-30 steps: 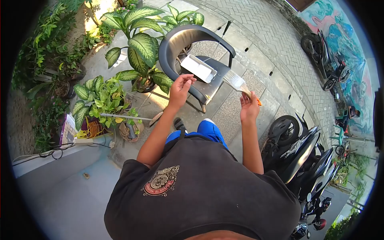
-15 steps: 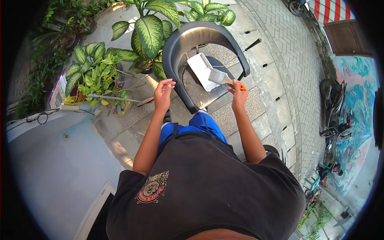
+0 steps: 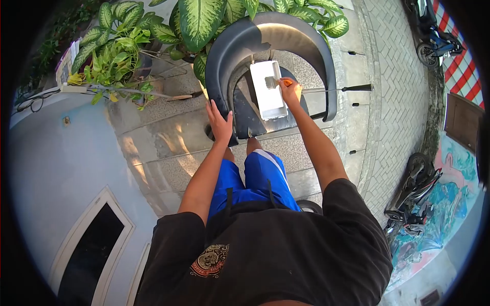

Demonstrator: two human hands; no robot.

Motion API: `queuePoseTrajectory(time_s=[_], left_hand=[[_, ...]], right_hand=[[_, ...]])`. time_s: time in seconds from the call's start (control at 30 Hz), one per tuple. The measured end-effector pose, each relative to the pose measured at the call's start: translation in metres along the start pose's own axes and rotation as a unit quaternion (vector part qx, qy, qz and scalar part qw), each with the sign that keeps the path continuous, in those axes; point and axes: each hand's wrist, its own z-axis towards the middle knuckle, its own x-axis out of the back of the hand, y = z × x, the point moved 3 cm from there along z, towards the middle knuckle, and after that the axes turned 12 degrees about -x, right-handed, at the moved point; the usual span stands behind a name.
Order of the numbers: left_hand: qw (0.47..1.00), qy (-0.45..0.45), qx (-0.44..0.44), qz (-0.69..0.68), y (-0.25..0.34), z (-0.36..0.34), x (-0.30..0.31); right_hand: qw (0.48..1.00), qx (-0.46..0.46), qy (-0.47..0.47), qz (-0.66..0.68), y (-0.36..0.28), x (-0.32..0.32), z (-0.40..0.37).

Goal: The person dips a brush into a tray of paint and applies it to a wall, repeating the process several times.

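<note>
My right hand (image 3: 291, 93) is closed around a paintbrush, its orange handle mostly hidden by the fingers. The brush's bristles (image 3: 271, 82) are down inside a white rectangular tray (image 3: 264, 101). That tray lies on the seat of a black chair (image 3: 220, 66) with a curved back and arms. Fingers stretched out, my left hand (image 3: 220, 124) rests against the chair's left arm and holds nothing. What the tray contains cannot be made out.
Leafy potted plants (image 3: 201, 23) stand behind and left of the chair. A thin rod with a black handle (image 3: 358, 87) sticks out at right. A pale wall (image 3: 56, 168) is at left, parked motorcycles (image 3: 413, 191) at far right.
My right hand has lowered the paintbrush from above the seat into the tray. My left hand has come down from the air onto the chair's arm. The view has shifted.
</note>
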Motion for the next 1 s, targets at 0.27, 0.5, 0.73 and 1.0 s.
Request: queuePoseTrajectory(time_s=[0.27,0.5,0.73,1.0], left_hand=[[0.980,0.082,-0.006,0.180,-0.011,-0.017,-0.039],[0.967,0.122,-0.042,0.218,-0.012,-0.018,-0.040],[0.964,0.128,-0.045,0.228,-0.013,-0.014,-0.036],[0.976,0.118,-0.016,0.184,-0.015,-0.015,-0.040]], right_hand=[[0.989,0.051,-0.092,-0.103,0.011,-0.061,0.031],[0.979,0.045,-0.129,-0.148,0.019,-0.080,0.043],[0.980,0.050,-0.130,-0.146,0.034,-0.087,0.045],[0.981,0.041,-0.116,-0.149,0.014,-0.079,0.037]])
